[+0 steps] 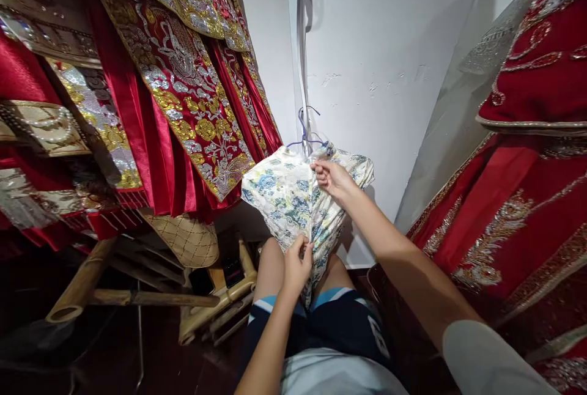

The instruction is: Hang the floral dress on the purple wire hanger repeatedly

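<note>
A white shirt point(287, 196) with a blue and yellow floral print hangs in front of me on a dark blue wire hanger point(303, 138). My left hand point(298, 263) pinches the edge of its front opening low down, above my lap. Higher up, near the collar, my right hand point(332, 180) closes its fingertips on the same edge. Between the two hands the edge runs in a nearly straight vertical line. The lower part of the shirt hangs down between my knees.
Red embroidered garments point(197, 95) with gold and silver patterns hang on the left. More red beaded garments point(504, 211) hang close on the right. Bamboo furniture point(220, 309) stands at the lower left, beside my leg. A white wall point(376, 46) rises behind the shirt.
</note>
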`<state>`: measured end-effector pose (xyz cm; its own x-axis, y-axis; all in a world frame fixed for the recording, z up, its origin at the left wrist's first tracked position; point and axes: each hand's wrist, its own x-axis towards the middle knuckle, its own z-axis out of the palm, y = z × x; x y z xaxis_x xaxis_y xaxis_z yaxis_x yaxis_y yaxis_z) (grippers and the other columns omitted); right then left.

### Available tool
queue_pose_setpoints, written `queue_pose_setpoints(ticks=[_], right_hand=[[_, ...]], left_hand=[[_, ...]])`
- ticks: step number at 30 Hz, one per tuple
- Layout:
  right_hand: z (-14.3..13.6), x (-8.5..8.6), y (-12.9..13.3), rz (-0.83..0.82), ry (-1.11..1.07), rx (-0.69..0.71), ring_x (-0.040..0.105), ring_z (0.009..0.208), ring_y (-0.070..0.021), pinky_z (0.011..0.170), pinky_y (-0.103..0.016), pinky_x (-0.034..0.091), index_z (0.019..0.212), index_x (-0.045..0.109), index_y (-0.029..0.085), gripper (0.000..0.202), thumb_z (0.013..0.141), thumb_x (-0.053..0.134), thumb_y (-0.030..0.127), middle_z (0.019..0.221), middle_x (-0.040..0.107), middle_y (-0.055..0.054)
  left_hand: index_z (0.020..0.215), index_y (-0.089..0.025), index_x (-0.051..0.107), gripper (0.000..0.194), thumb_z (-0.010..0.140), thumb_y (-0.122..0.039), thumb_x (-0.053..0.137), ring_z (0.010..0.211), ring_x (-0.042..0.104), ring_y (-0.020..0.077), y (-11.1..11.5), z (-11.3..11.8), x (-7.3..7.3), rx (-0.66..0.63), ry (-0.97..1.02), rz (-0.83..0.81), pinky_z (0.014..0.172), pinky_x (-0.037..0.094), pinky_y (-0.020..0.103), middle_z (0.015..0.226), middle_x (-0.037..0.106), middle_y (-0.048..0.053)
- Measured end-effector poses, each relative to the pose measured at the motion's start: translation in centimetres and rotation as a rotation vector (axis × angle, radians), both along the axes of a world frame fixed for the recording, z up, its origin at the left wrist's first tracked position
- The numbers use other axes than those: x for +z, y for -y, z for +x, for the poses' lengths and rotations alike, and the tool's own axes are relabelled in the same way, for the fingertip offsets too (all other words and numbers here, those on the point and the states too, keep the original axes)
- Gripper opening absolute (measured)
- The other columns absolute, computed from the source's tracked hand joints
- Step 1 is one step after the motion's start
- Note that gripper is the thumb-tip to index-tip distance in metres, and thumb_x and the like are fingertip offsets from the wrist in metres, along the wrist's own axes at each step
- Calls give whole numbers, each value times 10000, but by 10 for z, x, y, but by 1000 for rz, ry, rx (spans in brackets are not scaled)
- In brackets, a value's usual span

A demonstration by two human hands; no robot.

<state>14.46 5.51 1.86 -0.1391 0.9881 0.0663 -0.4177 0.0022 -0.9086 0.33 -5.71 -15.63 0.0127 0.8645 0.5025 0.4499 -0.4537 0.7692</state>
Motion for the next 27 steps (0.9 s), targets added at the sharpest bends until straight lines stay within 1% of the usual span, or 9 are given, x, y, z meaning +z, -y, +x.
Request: queue_pose_setpoints(ticks=[4,7,10,13,16,18,21,23,27], right_hand=[[-4,23,-8,35,-16,-26,354,404,-42,363,-169,270,720,628,125,136,852,605,149,510,514,44],[-6,21,3,125,51,-32,407,411,-43,378,-161,297,737,650,116,117,826,656,191,519,541,34],[-6,18,15,216,130,-67,419,404,-48,386,-165,291,731,653,126,143,820,660,238,503,543,35],[-5,18,21,305,220,-82,413,395,-56,397,-178,277,709,637,138,154,828,616,233,488,557,29],[-4,17,18,447,343,-123,442,417,-79,443,-199,316,723,633,149,148,833,591,239,491,570,24],[-4,13,13,532,461,-216,454,434,-98,473,-218,331,735,625,164,142,834,590,260,498,576,25],[-5,-3,2,582,635,-393,432,455,-110,496,-237,302,703,581,191,170,835,591,298,504,561,32],[-7,-19,-2,525,649,-404,401,469,-108,502,-241,271,645,547,200,192,801,611,292,489,522,43],[-10,-54,2,367,524,-230,371,454,-104,488,-244,254,514,480,213,234,696,621,260,432,464,47]], left_hand=[[758,-205,493,181,927,-257,455,624,484,166,-9,-16,-4,-56,-185,-33,596,343,255,663,494,-6],[835,-198,586,121,902,-231,490,668,549,185,-19,-27,12,-138,-257,-37,639,413,277,716,587,23],[1170,-221,611,290,885,-240,561,831,626,205,-36,-32,57,-132,-180,109,778,486,321,991,681,82],[1369,-231,510,428,944,-272,504,793,625,176,-58,-29,121,-44,-109,309,787,494,307,998,683,68],[1298,-211,572,350,963,-251,480,824,628,193,-78,-22,174,22,-322,433,785,468,305,1004,690,76],[1076,-185,659,215,953,-236,491,804,622,217,-86,-17,195,87,-530,444,764,441,316,903,689,78],[901,-177,654,160,941,-228,508,829,611,236,-88,-12,208,141,-672,476,799,404,339,826,671,71],[902,-179,651,148,940,-227,516,863,603,229,-88,-16,211,155,-585,505,842,391,351,849,676,62],[853,-173,668,101,909,-199,588,876,584,178,-99,-50,207,170,131,426,854,409,304,879,677,29]])
